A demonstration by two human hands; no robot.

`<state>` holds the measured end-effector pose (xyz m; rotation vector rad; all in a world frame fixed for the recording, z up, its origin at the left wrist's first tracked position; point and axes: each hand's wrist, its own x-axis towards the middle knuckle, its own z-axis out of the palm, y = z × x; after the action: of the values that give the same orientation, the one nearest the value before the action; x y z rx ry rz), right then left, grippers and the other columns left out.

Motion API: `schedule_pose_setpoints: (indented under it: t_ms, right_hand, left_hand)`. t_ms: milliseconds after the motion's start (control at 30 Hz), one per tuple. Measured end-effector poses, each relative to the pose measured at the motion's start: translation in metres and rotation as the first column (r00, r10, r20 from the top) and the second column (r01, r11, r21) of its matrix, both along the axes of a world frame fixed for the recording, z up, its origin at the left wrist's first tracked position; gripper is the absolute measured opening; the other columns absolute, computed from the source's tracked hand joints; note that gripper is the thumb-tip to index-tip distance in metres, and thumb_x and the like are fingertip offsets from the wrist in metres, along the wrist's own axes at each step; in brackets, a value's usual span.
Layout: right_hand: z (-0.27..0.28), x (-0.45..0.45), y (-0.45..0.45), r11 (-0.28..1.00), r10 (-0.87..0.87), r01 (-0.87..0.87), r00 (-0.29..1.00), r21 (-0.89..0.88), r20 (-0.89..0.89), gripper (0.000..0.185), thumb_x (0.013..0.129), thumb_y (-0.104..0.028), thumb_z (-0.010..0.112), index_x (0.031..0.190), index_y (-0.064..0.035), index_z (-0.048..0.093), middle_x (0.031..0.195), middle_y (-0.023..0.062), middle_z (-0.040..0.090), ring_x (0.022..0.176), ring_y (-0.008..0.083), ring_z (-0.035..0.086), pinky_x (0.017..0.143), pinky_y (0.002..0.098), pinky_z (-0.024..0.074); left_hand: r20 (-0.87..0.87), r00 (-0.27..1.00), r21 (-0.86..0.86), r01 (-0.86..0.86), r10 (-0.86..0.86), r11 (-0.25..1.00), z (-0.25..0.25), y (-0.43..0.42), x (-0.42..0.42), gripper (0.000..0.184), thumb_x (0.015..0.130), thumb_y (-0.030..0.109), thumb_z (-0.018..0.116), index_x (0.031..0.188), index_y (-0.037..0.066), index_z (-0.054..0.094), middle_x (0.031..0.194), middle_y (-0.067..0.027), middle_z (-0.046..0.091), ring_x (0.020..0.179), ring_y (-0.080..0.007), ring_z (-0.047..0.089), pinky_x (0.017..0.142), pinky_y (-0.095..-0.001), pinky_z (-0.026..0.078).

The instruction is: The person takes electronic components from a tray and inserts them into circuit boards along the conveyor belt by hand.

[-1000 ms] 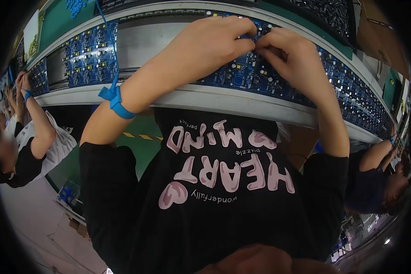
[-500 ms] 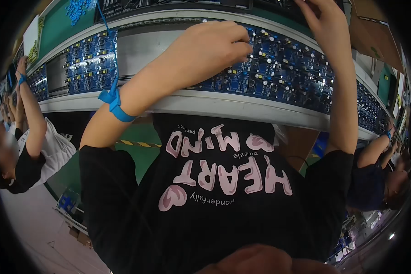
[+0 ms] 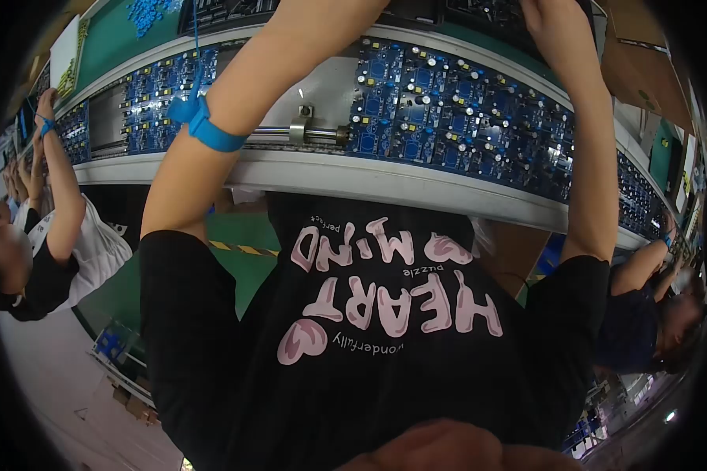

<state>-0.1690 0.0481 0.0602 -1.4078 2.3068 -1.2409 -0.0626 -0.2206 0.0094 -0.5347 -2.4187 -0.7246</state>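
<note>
My left forearm, with a blue wrist strap (image 3: 212,125) and its cord, reaches up across the board line. The left hand itself lies beyond the top edge of the view. At the upper right, my right hand (image 3: 556,27) is over a black tray (image 3: 495,12) of small dark parts. Its fingertips are cut off by the frame, so their grip is hidden. Below and between the arms lies a panel of blue circuit boards (image 3: 463,110) with round capacitors and yellow parts. Neither hand touches the boards where I can see.
A metal rail (image 3: 416,171) borders the line on my side. Another blue board panel (image 3: 161,106) lies further left. A metal bracket (image 3: 300,125) on a rod sits between the panels. Blue parts (image 3: 145,14) are heaped at the upper left. Co-workers (image 3: 59,243) sit on both sides.
My left hand has moved up from over the boards and out of view, uncovering the panel's left end and the bracket. My right hand has shifted slightly and stays by the tray.
</note>
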Motion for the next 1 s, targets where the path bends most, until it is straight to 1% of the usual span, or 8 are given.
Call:
schedule_pose_setpoints:
  t_ms: [300,367,500,733,767,833,900,1000]
  right_hand:
    - [-0.009,0.006,0.004,0.994,0.039,-0.016,0.976,-0.108,0.215,0.016,0.098,-0.006,0.065,0.112,0.0001,0.068,0.097,0.0035,0.069,0.086,0.0107,0.066,0.078,0.0238,0.0546]
    - [-0.009,0.029,0.006,0.993,0.064,-0.016,0.900,-0.113,0.432,0.014,0.098,-0.013,0.067,0.107,-0.0031,0.069,0.090,0.0037,0.070,0.079,0.0114,0.068,0.074,0.0234,0.0551]
    - [-0.008,0.044,0.013,0.995,0.100,-0.087,0.701,-0.054,0.706,0.018,0.101,-0.012,0.062,0.114,0.0004,0.066,0.091,0.0053,0.071,0.084,0.0127,0.070,0.080,0.0251,0.0578]
    - [-0.015,0.057,0.016,0.998,0.066,-0.050,0.574,-0.045,0.816,0.021,0.101,-0.011,0.062,0.117,0.0024,0.064,0.097,0.0119,0.074,0.087,0.0164,0.074,0.079,0.0274,0.0599]
    - [-0.014,0.062,0.015,0.999,0.047,-0.022,0.596,-0.042,0.802,0.018,0.100,-0.009,0.063,0.113,0.0019,0.066,0.097,0.0107,0.074,0.086,0.0154,0.073,0.078,0.0270,0.0594]
    - [-0.009,0.076,0.012,0.999,0.025,0.005,0.615,-0.036,0.788,0.015,0.098,-0.008,0.065,0.110,0.0013,0.068,0.097,0.0095,0.075,0.086,0.0144,0.072,0.077,0.0265,0.0589]
    - [-0.005,0.091,0.008,0.980,-0.100,0.063,0.976,0.189,0.193,0.007,0.093,-0.005,0.070,0.099,-0.0021,0.071,0.093,0.0056,0.073,0.081,0.0141,0.070,0.070,0.0274,0.0558]
    - [-0.005,0.101,0.003,0.975,-0.008,0.007,1.000,0.221,0.006,0.008,0.087,0.001,0.072,0.093,-0.0032,0.073,0.088,0.0044,0.067,0.077,0.0153,0.065,0.067,0.0274,0.0510]
  left_hand:
    - [0.175,0.983,0.201,0.018,-0.054,0.979,-0.002,0.002,0.001,0.017,0.093,0.010,0.071,0.110,0.006,0.073,0.090,-0.0008,0.066,0.076,-0.0129,0.063,0.064,-0.0255,0.050]
    - [0.213,0.975,0.243,0.017,-0.071,0.970,-0.004,-0.007,0.004,0.018,0.093,0.010,0.071,0.110,0.006,0.073,0.090,-0.0005,0.066,0.076,-0.0123,0.062,0.064,-0.0251,0.049]
    - [0.282,0.953,0.325,0.009,-0.106,0.946,0.011,-0.002,0.032,0.018,0.094,0.010,0.070,0.111,0.006,0.073,0.090,0.0000,0.066,0.075,-0.0110,0.061,0.063,-0.0244,0.049]
    - [0.452,0.874,0.488,-0.073,-0.181,0.870,0.027,0.011,0.075,0.022,0.097,0.009,0.068,0.118,0.005,0.073,0.090,0.0018,0.064,0.072,-0.0045,0.054,0.061,-0.0201,0.043]
    - [0.453,0.873,0.489,-0.074,-0.180,0.869,0.029,0.014,0.081,0.022,0.097,0.009,0.068,0.118,0.005,0.073,0.090,0.0018,0.064,0.072,-0.0045,0.054,0.061,-0.0201,0.043]
    - [0.543,0.763,0.700,-0.180,-0.351,0.691,0.030,0.018,0.089,0.022,0.097,0.007,0.067,0.118,0.004,0.074,0.093,-0.0008,0.066,0.073,-0.0059,0.057,0.063,-0.0210,0.046]
    - [0.515,0.777,0.721,-0.166,-0.361,0.672,0.021,0.020,0.094,0.022,0.097,0.006,0.067,0.118,0.004,0.074,0.095,-0.0016,0.067,0.074,-0.0062,0.059,0.065,-0.0210,0.048]
    - [0.467,0.807,0.729,-0.121,-0.360,0.674,0.013,0.021,0.098,0.022,0.096,0.005,0.068,0.117,0.004,0.074,0.098,-0.0031,0.069,0.077,-0.0069,0.062,0.068,-0.0213,0.051]
